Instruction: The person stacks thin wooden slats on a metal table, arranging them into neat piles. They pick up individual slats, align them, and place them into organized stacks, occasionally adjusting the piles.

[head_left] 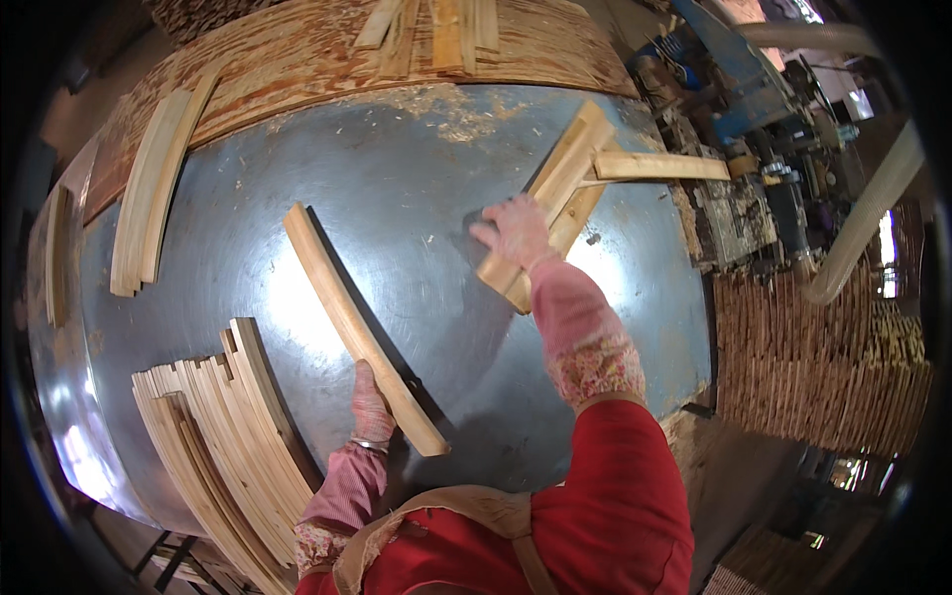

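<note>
A long pale wooden slat (pixel 342 312) lies slantwise over the middle of the metal-topped table (pixel 397 169). Near its lower end, my left hand (pixel 371 405) grips it from the left side, and the fingers beneath are hidden. Farther right, my right hand (pixel 518 230) is over the near part of a loose pile of wooden slats (pixel 565 164), slightly blurred. Its fingers are apart and point left, past the edge of the slats; whether the palm touches the wood I cannot tell. One more slat (pixel 659 166) of that pile juts out to the right.
A row of slats (pixel 233 416) stands close together at the near left. Other slats (pixel 154 188) lie at the far left and far edge (pixel 446 35). Wood shavings (pixel 466 114) litter the far side. Machinery (pixel 744 109) and stacked wood (pixel 813 357) are on the right.
</note>
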### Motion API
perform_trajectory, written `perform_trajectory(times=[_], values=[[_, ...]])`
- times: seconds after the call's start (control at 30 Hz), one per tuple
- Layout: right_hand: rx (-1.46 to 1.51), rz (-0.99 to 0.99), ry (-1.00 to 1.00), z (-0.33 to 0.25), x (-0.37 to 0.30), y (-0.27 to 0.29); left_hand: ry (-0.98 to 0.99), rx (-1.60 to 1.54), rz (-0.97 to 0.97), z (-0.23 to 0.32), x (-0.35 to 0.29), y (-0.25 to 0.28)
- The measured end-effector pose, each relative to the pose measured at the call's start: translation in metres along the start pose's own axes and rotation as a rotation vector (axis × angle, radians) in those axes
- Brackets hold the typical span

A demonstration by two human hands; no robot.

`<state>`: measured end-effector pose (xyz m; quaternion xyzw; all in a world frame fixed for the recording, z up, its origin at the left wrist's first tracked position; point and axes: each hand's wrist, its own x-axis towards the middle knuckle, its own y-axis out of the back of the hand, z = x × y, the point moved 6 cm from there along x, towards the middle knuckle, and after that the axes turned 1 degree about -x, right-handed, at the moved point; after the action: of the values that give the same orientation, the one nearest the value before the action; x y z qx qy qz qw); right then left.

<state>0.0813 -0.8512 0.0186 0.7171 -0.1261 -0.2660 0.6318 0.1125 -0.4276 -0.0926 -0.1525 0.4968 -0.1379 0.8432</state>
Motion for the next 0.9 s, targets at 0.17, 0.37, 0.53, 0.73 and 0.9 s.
perform_trajectory(times=[0.17,0.37,0.53,0.73,0.9], values=[[-0.021,-0.110,-0.047,0.004,-0.122,-0.044,-0.011,0.047,0.001,0.011,-0.005,0.009],[0.038,0.087,-0.535,0.060,-0.147,-0.010,0.021,0.117,-0.094,0.011,-0.024,0.023],[0.133,0.227,-0.859,0.115,-0.142,-0.038,-0.004,0.172,-0.106,0.005,-0.028,0.026],[0.162,0.306,-0.606,0.080,-0.173,-0.057,0.001,0.190,-0.067,0.005,-0.017,0.034],[0.230,0.276,-0.488,0.031,-0.228,-0.063,-0.282,0.558,-0.064,0.011,-0.030,0.042]])
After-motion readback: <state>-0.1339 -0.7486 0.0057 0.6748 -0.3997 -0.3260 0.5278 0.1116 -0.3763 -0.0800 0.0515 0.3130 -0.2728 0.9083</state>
